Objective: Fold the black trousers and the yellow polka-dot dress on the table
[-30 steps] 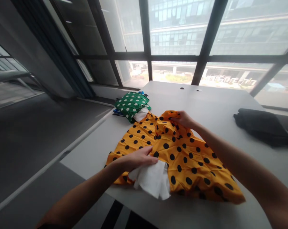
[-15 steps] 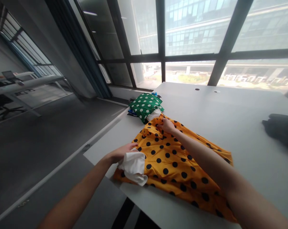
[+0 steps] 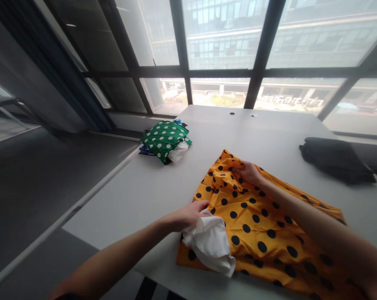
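An orange cloth with black dots (image 3: pixel 254 225) lies spread on the grey table (image 3: pixel 151 187), and a white lining (image 3: pixel 212 243) spills out at its near left corner. My left hand (image 3: pixel 190 214) pinches the cloth's left edge just above that white lining. My right hand (image 3: pixel 247 173) is closed on a bunched fold near the cloth's far corner. Both forearms reach in from the bottom of the view.
A folded green cloth with white dots (image 3: pixel 164 139) sits at the table's far left on other fabric. A dark folded garment (image 3: pixel 335 160) lies at the right. The table's left edge drops to a dark floor. Large windows stand behind.
The orange cloth has slid right, away from the green bundle, with both hands still gripping it. The view has swung as my head moved.
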Demonstrator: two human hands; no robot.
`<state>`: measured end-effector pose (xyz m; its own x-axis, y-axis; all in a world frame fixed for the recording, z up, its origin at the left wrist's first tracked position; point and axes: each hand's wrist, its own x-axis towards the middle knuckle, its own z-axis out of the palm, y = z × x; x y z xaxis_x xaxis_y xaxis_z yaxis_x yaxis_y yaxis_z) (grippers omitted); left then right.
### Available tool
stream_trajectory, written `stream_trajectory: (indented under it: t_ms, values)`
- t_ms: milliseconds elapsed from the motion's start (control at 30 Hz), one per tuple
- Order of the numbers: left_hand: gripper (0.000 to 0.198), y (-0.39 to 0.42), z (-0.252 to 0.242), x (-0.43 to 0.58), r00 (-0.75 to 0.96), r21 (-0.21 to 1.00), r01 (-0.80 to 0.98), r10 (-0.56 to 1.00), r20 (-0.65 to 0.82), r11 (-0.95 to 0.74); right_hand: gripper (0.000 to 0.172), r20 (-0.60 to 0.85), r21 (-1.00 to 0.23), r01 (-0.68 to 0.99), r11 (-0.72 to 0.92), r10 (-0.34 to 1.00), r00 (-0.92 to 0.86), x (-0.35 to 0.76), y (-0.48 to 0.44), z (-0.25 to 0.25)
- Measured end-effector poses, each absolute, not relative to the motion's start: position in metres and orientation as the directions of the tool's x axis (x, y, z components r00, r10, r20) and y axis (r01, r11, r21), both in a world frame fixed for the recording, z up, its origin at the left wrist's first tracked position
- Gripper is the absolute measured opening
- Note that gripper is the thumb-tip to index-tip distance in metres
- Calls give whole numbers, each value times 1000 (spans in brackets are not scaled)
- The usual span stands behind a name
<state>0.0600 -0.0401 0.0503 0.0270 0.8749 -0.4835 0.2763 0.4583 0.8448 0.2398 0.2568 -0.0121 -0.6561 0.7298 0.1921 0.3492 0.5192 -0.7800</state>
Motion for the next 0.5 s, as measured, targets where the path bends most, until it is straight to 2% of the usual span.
stream_trajectory:
  t_ms: [100, 167, 300, 367, 433, 500]
  values:
    - [52, -21, 57, 74, 35, 834, 348, 883, -468, 428, 28, 242, -839, 259, 478, 755, -609, 260, 276, 4]
    - [53, -15, 64, 75, 76, 838, 361, 883, -464, 409, 26, 262, -775, 374, 509, 798, -543, 257, 284, 15]
    - [49, -23, 70, 62, 225, 859, 358, 859, -460, 367, 33, 169, -544, 679, 493, 857, -487, 236, 286, 23]
    - [62, -34, 70, 49, 285, 870, 379, 855, -433, 314, 36, 145, -503, 715, 486, 863, -485, 226, 284, 20]
    - [84, -46, 73, 34, 338, 865, 426, 841, -423, 264, 39, 141, -483, 719, 500, 855, -500, 220, 280, 17]
    - [96, -55, 83, 19, 353, 814, 530, 811, -467, 237, 40, 135, -454, 723, 520, 843, -521, 217, 278, 15]
